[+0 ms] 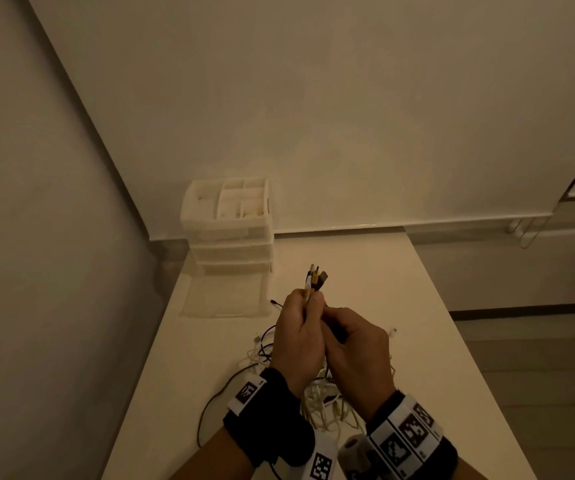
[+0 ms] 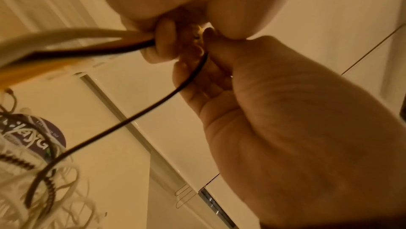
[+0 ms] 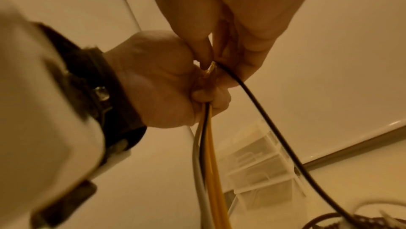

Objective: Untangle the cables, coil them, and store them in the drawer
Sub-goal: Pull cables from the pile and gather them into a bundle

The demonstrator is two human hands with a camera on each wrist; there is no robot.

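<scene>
Holding several cable ends upright in a fist, the left hand (image 1: 299,336) has its fingers curled round a bundle of yellow, white and black leads, whose connectors (image 1: 317,277) stick up above the knuckles. The right hand (image 1: 357,355) sits touching it on the right, fingertips pinching a single black cable (image 3: 259,109) that runs down from the pinch apart from the bundle. Below both wrists the tangled pile (image 1: 324,407) of white and dark cables lies on the near part of the table (image 1: 435,334), with one dark strand looping out to the left. At the far left corner stands the drawer unit (image 1: 229,226), its lowest drawer (image 1: 225,296) pulled open and seemingly empty. By my reading the task is early: ends are being gathered and sorted, while nothing is coiled or stored yet.
</scene>
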